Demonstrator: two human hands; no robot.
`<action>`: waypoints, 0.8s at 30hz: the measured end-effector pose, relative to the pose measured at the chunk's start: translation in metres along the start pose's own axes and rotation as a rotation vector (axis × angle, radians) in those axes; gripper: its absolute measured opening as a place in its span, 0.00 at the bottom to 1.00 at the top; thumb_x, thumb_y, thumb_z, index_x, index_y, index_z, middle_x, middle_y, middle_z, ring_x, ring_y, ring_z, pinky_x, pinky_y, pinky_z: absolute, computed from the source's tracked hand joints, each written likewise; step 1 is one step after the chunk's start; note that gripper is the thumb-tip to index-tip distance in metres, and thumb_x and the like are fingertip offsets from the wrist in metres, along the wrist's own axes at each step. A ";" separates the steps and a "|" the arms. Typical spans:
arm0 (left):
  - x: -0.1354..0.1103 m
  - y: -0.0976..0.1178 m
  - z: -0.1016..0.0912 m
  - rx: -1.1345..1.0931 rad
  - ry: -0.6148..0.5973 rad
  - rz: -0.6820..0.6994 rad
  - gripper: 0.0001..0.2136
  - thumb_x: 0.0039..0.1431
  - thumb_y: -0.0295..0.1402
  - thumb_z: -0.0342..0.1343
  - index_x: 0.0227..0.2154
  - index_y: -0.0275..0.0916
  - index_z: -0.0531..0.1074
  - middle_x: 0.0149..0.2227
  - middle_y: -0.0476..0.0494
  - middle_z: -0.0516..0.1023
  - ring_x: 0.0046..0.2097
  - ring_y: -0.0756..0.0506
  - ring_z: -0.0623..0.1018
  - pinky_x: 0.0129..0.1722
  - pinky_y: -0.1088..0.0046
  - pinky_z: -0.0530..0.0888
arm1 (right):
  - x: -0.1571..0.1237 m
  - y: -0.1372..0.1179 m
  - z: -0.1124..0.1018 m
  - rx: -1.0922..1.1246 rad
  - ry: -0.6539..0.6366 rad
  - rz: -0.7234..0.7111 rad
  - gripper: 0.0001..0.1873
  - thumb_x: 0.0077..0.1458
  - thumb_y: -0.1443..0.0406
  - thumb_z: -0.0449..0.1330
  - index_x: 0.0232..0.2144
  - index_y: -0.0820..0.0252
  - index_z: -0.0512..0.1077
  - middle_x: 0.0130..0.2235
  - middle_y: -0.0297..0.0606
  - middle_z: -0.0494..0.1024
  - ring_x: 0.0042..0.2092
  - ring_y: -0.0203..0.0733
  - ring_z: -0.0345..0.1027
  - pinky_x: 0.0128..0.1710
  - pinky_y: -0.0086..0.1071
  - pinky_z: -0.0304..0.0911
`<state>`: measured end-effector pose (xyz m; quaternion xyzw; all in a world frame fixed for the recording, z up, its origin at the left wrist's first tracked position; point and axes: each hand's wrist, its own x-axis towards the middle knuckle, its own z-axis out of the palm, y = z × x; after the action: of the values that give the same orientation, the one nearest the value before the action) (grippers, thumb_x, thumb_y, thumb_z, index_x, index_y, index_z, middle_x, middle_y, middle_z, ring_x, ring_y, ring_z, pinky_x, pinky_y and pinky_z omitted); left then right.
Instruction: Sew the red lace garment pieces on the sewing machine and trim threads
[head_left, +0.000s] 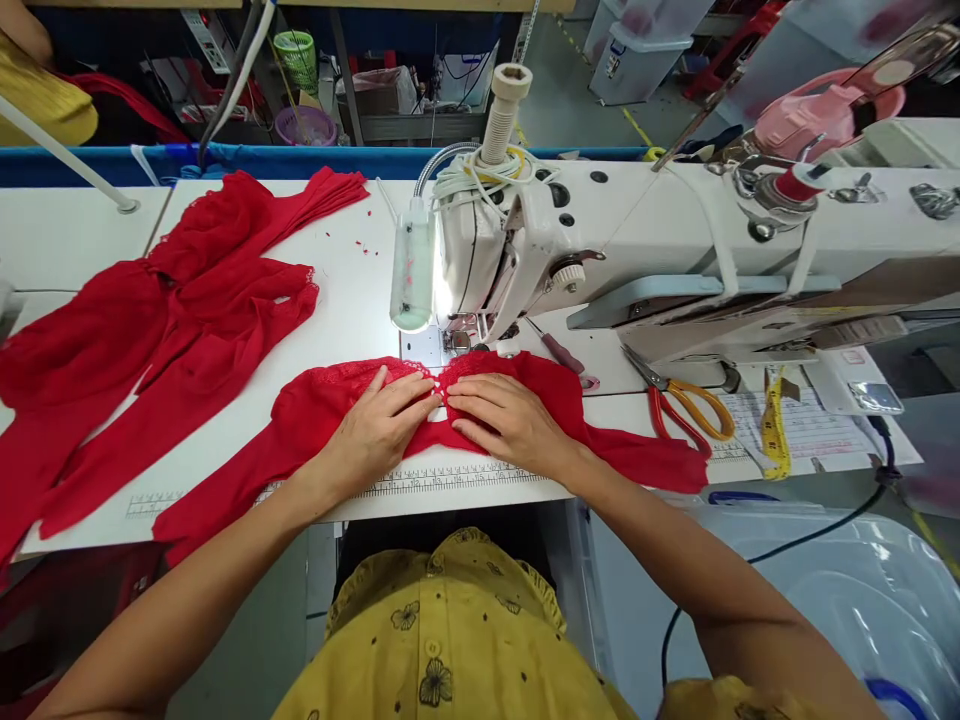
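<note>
Pressing left hand (382, 420) and right hand (508, 418) flat, fingers slightly parted, on red lace-trimmed fabric garment (307, 405), on white table (345, 290) before white sewing machine (645, 210); could skew through uneven pressure.

L grip (386, 415) & R grip (502, 410) flat on red lacy pc (439, 438) nr sewing mach (622, 215), scissors (661, 384) to R

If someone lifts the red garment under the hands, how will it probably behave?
The garment would probably hang floppy: its left end droops over the edge of the table. It seems light, as it looks thin. Its lacy edge looks delicate, so it might snag.
</note>
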<state>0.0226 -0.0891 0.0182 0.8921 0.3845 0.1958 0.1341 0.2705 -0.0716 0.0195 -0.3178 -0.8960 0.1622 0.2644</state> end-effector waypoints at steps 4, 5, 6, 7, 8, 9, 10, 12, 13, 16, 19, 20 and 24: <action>0.007 0.006 -0.013 -0.110 0.117 -0.044 0.15 0.70 0.28 0.46 0.55 0.38 0.71 0.57 0.37 0.75 0.62 0.41 0.72 0.65 0.49 0.67 | 0.008 -0.005 -0.009 0.054 0.063 0.015 0.13 0.65 0.66 0.56 0.49 0.55 0.76 0.50 0.42 0.79 0.54 0.45 0.72 0.56 0.47 0.70; 0.010 0.007 -0.015 -0.122 0.171 -0.065 0.15 0.70 0.29 0.46 0.55 0.39 0.71 0.56 0.38 0.76 0.60 0.42 0.74 0.63 0.53 0.70 | 0.011 -0.006 -0.010 0.051 0.080 0.018 0.13 0.66 0.66 0.55 0.49 0.55 0.76 0.50 0.41 0.79 0.53 0.45 0.72 0.56 0.47 0.70; 0.012 0.008 -0.016 -0.125 0.212 -0.081 0.14 0.71 0.30 0.46 0.54 0.39 0.71 0.55 0.38 0.77 0.58 0.43 0.76 0.61 0.57 0.73 | 0.013 -0.007 -0.010 0.038 0.084 0.019 0.14 0.66 0.66 0.54 0.49 0.55 0.76 0.51 0.41 0.79 0.53 0.45 0.72 0.56 0.47 0.70; 0.014 0.008 -0.015 -0.117 0.224 -0.088 0.14 0.71 0.31 0.47 0.54 0.39 0.71 0.54 0.38 0.77 0.57 0.43 0.76 0.60 0.58 0.74 | 0.015 -0.007 -0.009 0.016 0.071 0.018 0.14 0.66 0.66 0.54 0.50 0.55 0.75 0.51 0.42 0.79 0.54 0.45 0.72 0.57 0.47 0.70; 0.015 0.007 -0.014 -0.101 0.208 -0.087 0.14 0.70 0.32 0.48 0.54 0.39 0.70 0.54 0.37 0.77 0.57 0.43 0.76 0.60 0.58 0.74 | 0.016 -0.007 -0.007 -0.012 0.045 0.016 0.14 0.67 0.64 0.55 0.51 0.56 0.75 0.52 0.43 0.79 0.55 0.46 0.71 0.57 0.47 0.69; 0.015 0.004 -0.011 -0.080 0.171 -0.079 0.15 0.70 0.34 0.49 0.55 0.38 0.70 0.55 0.36 0.76 0.58 0.41 0.75 0.61 0.56 0.73 | 0.016 -0.007 -0.005 -0.042 0.014 0.017 0.15 0.66 0.61 0.55 0.52 0.57 0.74 0.54 0.44 0.78 0.56 0.48 0.71 0.58 0.48 0.68; 0.015 0.001 -0.009 -0.057 0.127 -0.069 0.16 0.69 0.36 0.50 0.56 0.37 0.69 0.57 0.34 0.75 0.60 0.40 0.74 0.63 0.52 0.71 | 0.016 -0.006 -0.003 -0.072 -0.016 0.022 0.17 0.66 0.59 0.56 0.54 0.58 0.73 0.55 0.45 0.77 0.57 0.49 0.70 0.59 0.49 0.67; 0.012 -0.006 -0.003 -0.017 0.059 -0.052 0.20 0.68 0.40 0.52 0.58 0.34 0.67 0.60 0.31 0.72 0.63 0.36 0.71 0.65 0.46 0.66 | 0.013 -0.004 0.001 -0.108 -0.051 0.041 0.22 0.65 0.56 0.58 0.56 0.60 0.71 0.57 0.47 0.75 0.60 0.52 0.67 0.60 0.51 0.65; 0.011 -0.009 -0.001 -0.006 0.047 -0.049 0.22 0.68 0.41 0.52 0.59 0.34 0.66 0.61 0.30 0.72 0.63 0.36 0.70 0.66 0.44 0.64 | 0.011 -0.003 0.002 -0.112 -0.057 0.050 0.23 0.64 0.55 0.58 0.57 0.60 0.71 0.58 0.47 0.75 0.61 0.52 0.67 0.61 0.51 0.64; 0.009 -0.014 0.000 -0.010 0.052 -0.050 0.23 0.68 0.41 0.53 0.60 0.35 0.65 0.61 0.31 0.71 0.64 0.36 0.70 0.66 0.43 0.62 | 0.007 -0.001 0.003 -0.102 -0.054 0.076 0.24 0.63 0.55 0.59 0.58 0.59 0.70 0.59 0.46 0.74 0.61 0.52 0.66 0.62 0.51 0.63; 0.009 -0.014 -0.001 -0.021 0.053 -0.052 0.23 0.68 0.41 0.53 0.62 0.37 0.64 0.62 0.33 0.71 0.65 0.36 0.69 0.67 0.43 0.61 | 0.007 0.000 0.003 -0.099 -0.061 0.090 0.24 0.64 0.54 0.59 0.58 0.57 0.69 0.59 0.45 0.74 0.61 0.52 0.66 0.61 0.51 0.63; 0.010 -0.014 -0.002 -0.019 0.051 -0.051 0.23 0.68 0.41 0.53 0.62 0.37 0.64 0.62 0.33 0.71 0.65 0.36 0.69 0.67 0.43 0.61 | 0.007 0.000 0.002 -0.101 -0.062 0.092 0.24 0.64 0.54 0.59 0.58 0.57 0.69 0.59 0.45 0.74 0.61 0.52 0.66 0.61 0.51 0.63; 0.010 -0.014 -0.002 0.006 0.062 -0.042 0.24 0.67 0.42 0.54 0.62 0.36 0.64 0.62 0.33 0.71 0.66 0.36 0.67 0.67 0.43 0.61 | 0.006 0.001 0.003 -0.107 -0.065 0.098 0.25 0.64 0.53 0.58 0.58 0.58 0.68 0.59 0.44 0.74 0.62 0.51 0.66 0.62 0.50 0.62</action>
<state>0.0195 -0.0721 0.0175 0.8778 0.4076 0.2192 0.1236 0.2651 -0.0671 0.0193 -0.3694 -0.8949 0.1370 0.2095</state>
